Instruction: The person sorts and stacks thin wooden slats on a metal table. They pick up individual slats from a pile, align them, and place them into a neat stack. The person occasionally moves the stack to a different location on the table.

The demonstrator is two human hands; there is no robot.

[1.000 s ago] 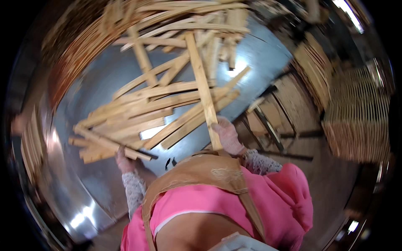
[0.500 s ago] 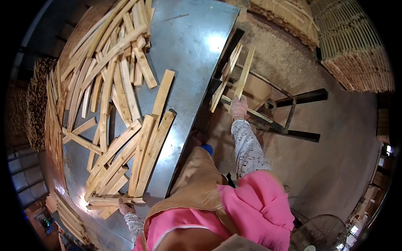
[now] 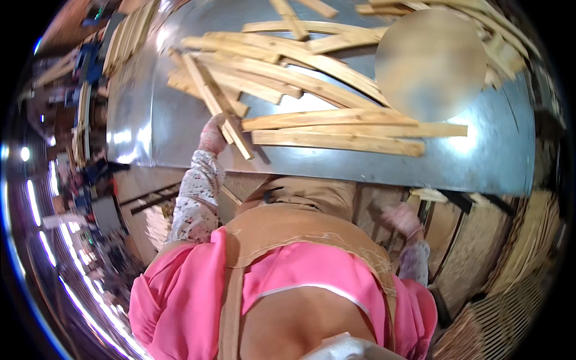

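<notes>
My left hand [image 3: 213,134], in a light glove, closes on two narrow wooden strips [image 3: 203,87] at the near left of the metal table [image 3: 336,167]. The strips slant, and their near ends jut past my fingers toward the table edge. To the right of this hand several longer wooden strips [image 3: 339,139] lie side by side. Below the table edge, on the right, my gloved right hand [image 3: 403,219] is beside the dark rack [image 3: 459,203]. No strip shows in it; its fingers are smeared by motion.
A loose heap of wooden strips [image 3: 288,75] covers the table's middle. A round blurred patch hides part of the heap at the right. Stacked slats [image 3: 501,321] stand at the lower right. More strips [image 3: 129,36] lie at the far left.
My view has turned left. My right hand no longer holds the strip it had over the rack and has drawn back. My left hand now grips two strips at the table's near side.
</notes>
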